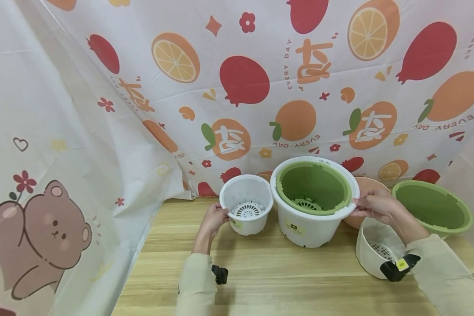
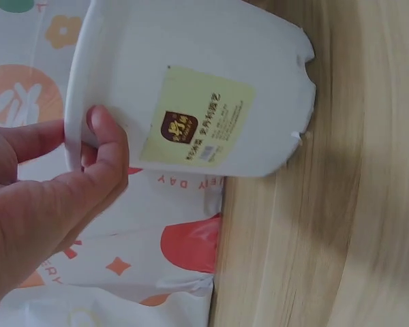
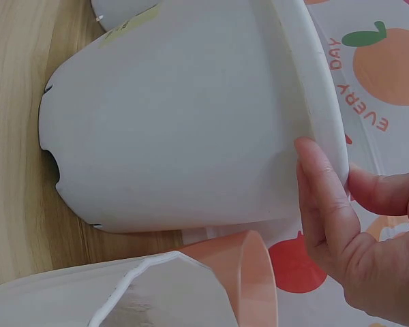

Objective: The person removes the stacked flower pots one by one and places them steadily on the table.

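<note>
In the head view my left hand [image 1: 215, 218] pinches the left rim of a small white flowerpot [image 1: 246, 193] with a slotted bottom. Its pale yellow label [image 2: 199, 117] faces the left wrist camera. My right hand [image 1: 375, 206] pinches the right rim of a large white flowerpot [image 1: 308, 226], thumb at the top edge and fingers curled under the lip. Nested inside the large pot sits a green flowerpot [image 1: 314, 186]. The two white pots stand side by side, rims close together. In the right wrist view, the right fingers [image 3: 324, 191] lie against the pot's outer wall.
Right of the large pot are an orange-pink pot [image 1: 355, 221], a smaller white pot [image 1: 365, 254] under the right forearm, and another green pot [image 1: 430, 206]. A fruit-print curtain [image 1: 260, 123] hangs behind the wooden table [image 1: 276, 281]; a bear-print sheet [image 1: 102, 184] hangs at left.
</note>
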`<state>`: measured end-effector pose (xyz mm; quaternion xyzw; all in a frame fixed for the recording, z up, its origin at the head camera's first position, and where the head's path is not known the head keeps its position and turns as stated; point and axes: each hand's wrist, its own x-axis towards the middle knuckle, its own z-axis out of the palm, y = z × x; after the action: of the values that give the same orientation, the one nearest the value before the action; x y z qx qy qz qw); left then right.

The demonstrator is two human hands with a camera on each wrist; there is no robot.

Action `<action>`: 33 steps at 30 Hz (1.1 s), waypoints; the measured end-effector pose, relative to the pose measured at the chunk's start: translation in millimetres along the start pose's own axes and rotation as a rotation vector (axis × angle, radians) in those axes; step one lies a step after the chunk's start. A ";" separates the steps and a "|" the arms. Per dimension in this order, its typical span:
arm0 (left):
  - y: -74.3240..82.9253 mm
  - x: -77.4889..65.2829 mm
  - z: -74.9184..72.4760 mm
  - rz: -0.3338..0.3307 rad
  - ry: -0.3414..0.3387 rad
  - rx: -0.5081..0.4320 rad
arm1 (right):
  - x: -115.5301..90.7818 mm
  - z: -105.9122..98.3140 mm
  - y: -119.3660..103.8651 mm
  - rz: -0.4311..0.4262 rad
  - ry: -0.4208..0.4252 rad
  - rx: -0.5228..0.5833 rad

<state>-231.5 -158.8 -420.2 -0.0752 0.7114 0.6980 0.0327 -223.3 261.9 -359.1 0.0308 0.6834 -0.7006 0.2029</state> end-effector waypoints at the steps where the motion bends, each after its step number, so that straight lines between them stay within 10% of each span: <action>1: -0.2 1.1 0.1 -0.001 -0.002 0.006 | 0.2 0.0 0.0 -0.001 -0.001 -0.001; 33: -3.8 15.2 10.5 -0.025 -0.012 -0.030 | -1.4 -0.6 -0.8 -0.005 -0.006 0.004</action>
<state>-246.6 -149.3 -426.4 -0.0805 0.6995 0.7087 0.0447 -222.5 262.8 -358.0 0.0277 0.6815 -0.7025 0.2032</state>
